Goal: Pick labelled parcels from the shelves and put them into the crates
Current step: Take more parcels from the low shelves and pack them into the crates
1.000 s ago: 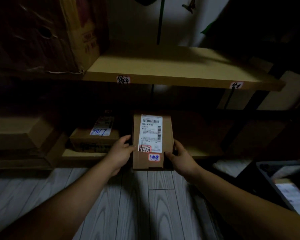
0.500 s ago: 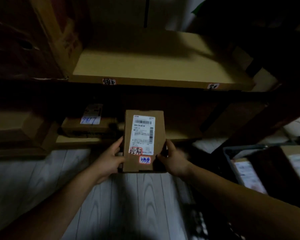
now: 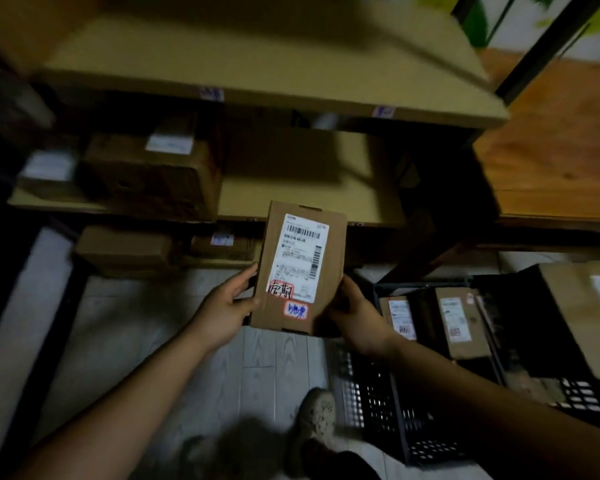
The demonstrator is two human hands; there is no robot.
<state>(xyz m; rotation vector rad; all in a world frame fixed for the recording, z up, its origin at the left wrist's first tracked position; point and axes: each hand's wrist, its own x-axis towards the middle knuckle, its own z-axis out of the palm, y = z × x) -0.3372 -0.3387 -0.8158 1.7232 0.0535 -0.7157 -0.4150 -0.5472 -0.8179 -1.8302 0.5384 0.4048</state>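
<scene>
Head view: brown white-labelled parcel (image 3: 300, 268) in grip of left hand (image 3: 226, 308) and right hand (image 3: 356, 315).

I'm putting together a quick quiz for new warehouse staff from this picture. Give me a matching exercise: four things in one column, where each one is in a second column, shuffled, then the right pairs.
Things
1. parcel with red-edged stickers
2. black crate
3. shoe
4. big brown box

Places
a. on the shelf, at left
b. on the floor, at the bottom of the view
c. held between the left hand and the right hand
d. on the floor, at right

Pairs: 1-c, 2-d, 3-b, 4-a
</scene>
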